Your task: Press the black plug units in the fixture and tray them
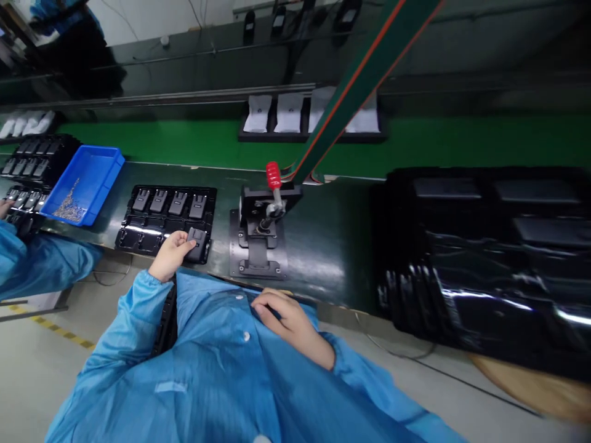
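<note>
My left hand (172, 253) pinches a small dark grey plastic case (198, 235) between thumb and fingers, at the near right corner of a black moulded tray (138, 231). Whether the case rests fully in its pocket I cannot tell. Several like cases (178, 203) fill the tray's far row. My right hand (286, 317) lies against the front of my blue smock at the bench edge, fingers loosely stretched, holding nothing visible. Between and beyond my hands stands a toggle clamp fixture (265, 231) with a red handle (273, 175); neither hand touches it.
A blue bin (104, 169) with small metal parts stands left, beside a co-worker's blue sleeve (46, 264). Stacked black trays (489, 258) take up the right side. White pouches (289, 112) sit on the green belt (184, 138). A green strap (355, 80) slants above the fixture.
</note>
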Motion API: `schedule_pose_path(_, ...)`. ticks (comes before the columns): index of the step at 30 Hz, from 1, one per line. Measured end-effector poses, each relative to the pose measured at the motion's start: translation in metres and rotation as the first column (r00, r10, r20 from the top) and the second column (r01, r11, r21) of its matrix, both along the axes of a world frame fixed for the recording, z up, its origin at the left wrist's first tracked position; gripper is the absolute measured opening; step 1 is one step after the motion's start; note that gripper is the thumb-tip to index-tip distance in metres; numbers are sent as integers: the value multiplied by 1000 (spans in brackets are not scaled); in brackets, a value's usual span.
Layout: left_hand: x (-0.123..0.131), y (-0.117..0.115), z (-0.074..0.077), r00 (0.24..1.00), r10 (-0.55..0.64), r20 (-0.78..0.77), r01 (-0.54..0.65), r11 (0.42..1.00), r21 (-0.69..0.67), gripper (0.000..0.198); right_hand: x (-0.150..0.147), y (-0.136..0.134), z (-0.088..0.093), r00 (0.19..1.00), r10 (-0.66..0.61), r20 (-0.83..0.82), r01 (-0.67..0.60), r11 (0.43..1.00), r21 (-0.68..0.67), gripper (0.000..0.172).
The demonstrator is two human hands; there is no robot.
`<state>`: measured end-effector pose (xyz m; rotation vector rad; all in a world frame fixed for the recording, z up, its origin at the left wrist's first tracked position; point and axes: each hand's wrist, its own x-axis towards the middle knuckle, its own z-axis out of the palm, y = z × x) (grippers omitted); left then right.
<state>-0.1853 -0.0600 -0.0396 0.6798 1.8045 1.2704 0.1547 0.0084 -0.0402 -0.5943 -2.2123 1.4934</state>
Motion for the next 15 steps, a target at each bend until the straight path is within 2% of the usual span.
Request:
schedule_pose_path(5, 21, 11, 5, 992, -73, 98, 71, 997, 28, 44, 3, -4, 9, 998, -8, -57, 9, 1000, 18, 28)
schedule_pose_path(11, 34, 7, 8, 991, -28, 131, 21, 999, 50, 41, 10, -7, 9, 995, -51, -92, 55, 997, 48, 23)
schedule_pose_path(15, 51, -2, 12, 981, -2, 193, -9, 998, 54, 40, 14, -7, 17, 986, -89, -142, 97, 994, 57, 20)
